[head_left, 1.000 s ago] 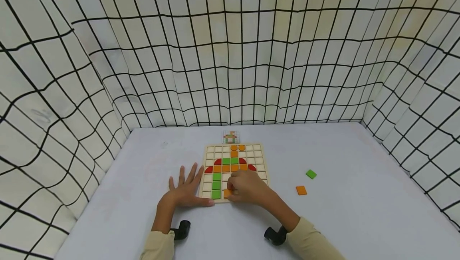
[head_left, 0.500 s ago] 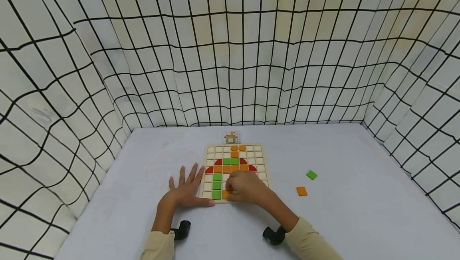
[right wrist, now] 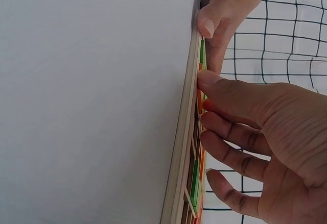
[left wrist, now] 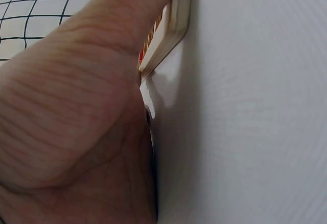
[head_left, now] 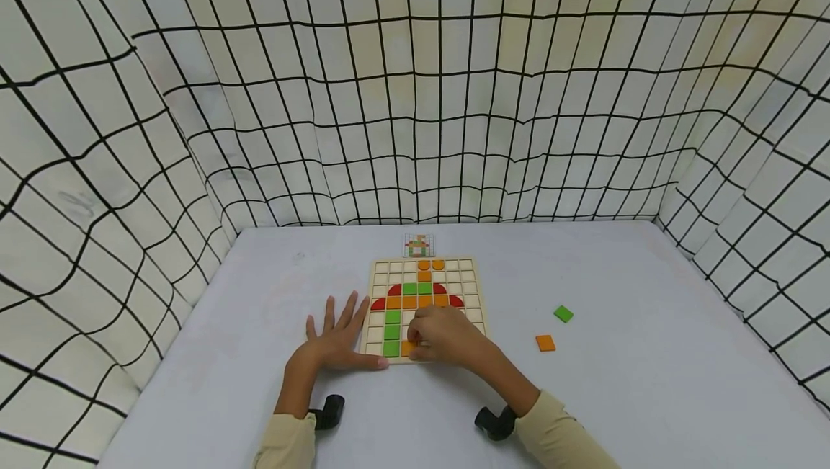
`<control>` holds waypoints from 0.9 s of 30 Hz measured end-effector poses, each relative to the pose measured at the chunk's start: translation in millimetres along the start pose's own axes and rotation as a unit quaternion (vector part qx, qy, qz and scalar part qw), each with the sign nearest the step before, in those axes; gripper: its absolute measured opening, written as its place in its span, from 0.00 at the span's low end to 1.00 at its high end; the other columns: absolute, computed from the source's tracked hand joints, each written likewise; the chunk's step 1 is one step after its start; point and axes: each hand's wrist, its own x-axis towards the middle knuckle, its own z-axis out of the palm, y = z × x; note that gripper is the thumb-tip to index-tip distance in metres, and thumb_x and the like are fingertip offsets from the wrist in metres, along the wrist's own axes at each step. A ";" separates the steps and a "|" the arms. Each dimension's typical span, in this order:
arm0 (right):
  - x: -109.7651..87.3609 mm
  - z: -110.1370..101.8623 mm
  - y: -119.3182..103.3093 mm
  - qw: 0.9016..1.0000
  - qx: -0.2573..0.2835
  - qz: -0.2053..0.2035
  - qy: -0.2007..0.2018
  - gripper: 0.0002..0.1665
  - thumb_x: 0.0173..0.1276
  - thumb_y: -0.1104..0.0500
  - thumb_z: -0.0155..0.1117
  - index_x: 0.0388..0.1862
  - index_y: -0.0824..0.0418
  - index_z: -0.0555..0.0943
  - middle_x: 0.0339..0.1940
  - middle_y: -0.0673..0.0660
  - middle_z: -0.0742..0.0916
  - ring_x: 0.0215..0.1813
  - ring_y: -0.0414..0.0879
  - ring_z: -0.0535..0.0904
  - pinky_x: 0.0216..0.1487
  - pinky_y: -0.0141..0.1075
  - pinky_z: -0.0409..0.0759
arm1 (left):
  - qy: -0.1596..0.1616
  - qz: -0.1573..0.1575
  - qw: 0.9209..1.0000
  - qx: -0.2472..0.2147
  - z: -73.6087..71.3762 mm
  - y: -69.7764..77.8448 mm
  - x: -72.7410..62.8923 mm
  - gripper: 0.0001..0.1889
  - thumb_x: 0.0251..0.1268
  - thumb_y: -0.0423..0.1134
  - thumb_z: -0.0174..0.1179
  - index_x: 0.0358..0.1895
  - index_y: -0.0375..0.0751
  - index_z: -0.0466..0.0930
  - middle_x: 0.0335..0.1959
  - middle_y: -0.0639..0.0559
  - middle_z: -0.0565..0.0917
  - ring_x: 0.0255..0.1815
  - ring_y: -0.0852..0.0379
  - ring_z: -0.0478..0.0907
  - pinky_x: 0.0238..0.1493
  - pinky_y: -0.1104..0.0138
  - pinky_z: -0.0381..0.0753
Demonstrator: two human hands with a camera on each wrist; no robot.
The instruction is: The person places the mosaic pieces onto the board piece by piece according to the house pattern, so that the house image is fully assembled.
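Note:
A wooden grid board [head_left: 468, 278] lies on the table, bearing green and orange square tiles, red quarter-round tiles and two orange round tiles near its far edge. My right hand [head_left: 450, 336] is over the board's near edge, thumb and curled fingers pinching an orange square tile [head_left: 408, 349] beside the lowest green tile [head_left: 391, 349]. Part of that orange tile is hidden under the fingertips. With fingers spread, my left hand [head_left: 337, 346] rests at the board's left side, its thumb along the near corner. In the right wrist view, the thumb [right wrist: 225, 89] presses at the board's edge.
A small pattern card [head_left: 418, 245] lies just beyond the board. On the white table [head_left: 622, 382], a loose green tile [head_left: 563, 313] and a loose orange tile [head_left: 545, 343] lie to the right. Black netting [head_left: 441, 123] over white walls encloses the back and sides.
The orange tile under my right fingers has shifted slightly left, toward the green column. My left hand has stayed in place on the board's edge.

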 end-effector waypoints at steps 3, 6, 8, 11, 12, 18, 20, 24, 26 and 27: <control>0.0 0.2 0.8 1.000 -0.002 0.000 0.002 0.14 0.58 0.43 0.74 0.37 0.50 0.88 0.38 0.45 0.87 0.38 0.37 0.78 0.40 0.26 0.78 | 0.000 0.001 1.000 -0.001 -0.4 1.3 0.4 0.67 0.39 0.73 0.69 0.80 0.48 0.40 0.81 0.43 0.34 0.78 0.31 0.21 0.66 0.28 0.25; 0.2 0.8 1.9 1.000 -0.002 0.001 0.002 0.14 0.58 0.44 0.74 0.38 0.50 0.88 0.38 0.46 0.87 0.38 0.37 0.79 0.40 0.25 0.78 | -0.002 0.000 1.000 -0.001 -0.8 2.2 0.9 0.67 0.39 0.73 0.69 0.80 0.48 0.40 0.81 0.43 0.34 0.78 0.31 0.21 0.66 0.28 0.25; 0.3 1.4 2.6 1.000 -0.002 0.002 0.003 0.14 0.58 0.44 0.74 0.38 0.50 0.88 0.39 0.45 0.87 0.39 0.37 0.79 0.40 0.25 0.78 | -0.002 0.000 1.000 -0.001 -1.0 3.0 1.2 0.67 0.39 0.73 0.69 0.80 0.48 0.40 0.81 0.43 0.34 0.78 0.31 0.21 0.66 0.28 0.25; 0.2 2.9 3.7 1.000 -0.004 0.002 0.003 0.14 0.58 0.44 0.74 0.38 0.50 0.88 0.39 0.45 0.87 0.38 0.36 0.79 0.40 0.25 0.78 | -0.003 -0.001 1.000 0.000 -1.0 3.6 1.4 0.67 0.39 0.72 0.69 0.80 0.48 0.40 0.81 0.43 0.34 0.78 0.31 0.21 0.67 0.28 0.25; -0.2 3.0 4.0 1.000 -0.003 0.003 0.003 0.14 0.58 0.44 0.74 0.38 0.50 0.88 0.39 0.45 0.87 0.38 0.36 0.78 0.39 0.25 0.77 | -0.003 -0.002 1.000 0.000 -1.0 3.7 1.3 0.67 0.39 0.73 0.69 0.80 0.48 0.40 0.81 0.43 0.34 0.78 0.31 0.21 0.67 0.28 0.25; -5.5 -1.8 8.0 0.999 0.027 0.019 0.008 0.14 0.59 0.44 0.73 0.39 0.50 0.88 0.38 0.44 0.86 0.37 0.35 0.77 0.37 0.25 0.76 | -0.006 -0.005 1.000 0.001 0.3 3.6 0.4 0.67 0.39 0.73 0.69 0.80 0.48 0.40 0.81 0.43 0.34 0.78 0.31 0.21 0.67 0.29 0.25; -8.3 -5.6 11.0 0.999 0.036 0.025 0.014 0.13 0.60 0.44 0.73 0.39 0.49 0.88 0.39 0.44 0.86 0.37 0.35 0.78 0.37 0.25 0.76 | -0.004 -0.006 1.000 0.001 0.5 3.8 0.0 0.67 0.39 0.72 0.69 0.80 0.48 0.40 0.81 0.43 0.35 0.78 0.31 0.21 0.67 0.29 0.25; -14.0 -13.9 19.7 0.998 0.040 0.033 0.022 0.14 0.60 0.44 0.72 0.39 0.49 0.87 0.40 0.43 0.86 0.40 0.36 0.79 0.40 0.28 0.78 | 0.001 -0.006 1.000 0.001 0.1 4.6 -0.2 0.67 0.39 0.72 0.69 0.80 0.47 0.40 0.81 0.42 0.35 0.78 0.30 0.22 0.66 0.28 0.25; -17.0 -17.4 24.7 0.998 0.045 0.041 0.024 0.15 0.60 0.44 0.72 0.41 0.50 0.87 0.41 0.44 0.86 0.41 0.36 0.79 0.42 0.30 0.78 | 0.001 -0.006 1.000 0.003 -0.3 4.4 -0.2 0.67 0.39 0.72 0.69 0.80 0.47 0.40 0.81 0.42 0.35 0.78 0.30 0.22 0.66 0.28 0.25; -18.6 -18.8 27.3 0.998 0.045 0.043 0.026 0.15 0.60 0.44 0.72 0.41 0.50 0.87 0.42 0.44 0.86 0.42 0.37 0.79 0.43 0.30 0.78 | 0.001 -0.007 1.000 0.004 -0.5 4.2 -0.1 0.67 0.39 0.72 0.69 0.80 0.47 0.40 0.81 0.42 0.35 0.78 0.30 0.22 0.66 0.28 0.25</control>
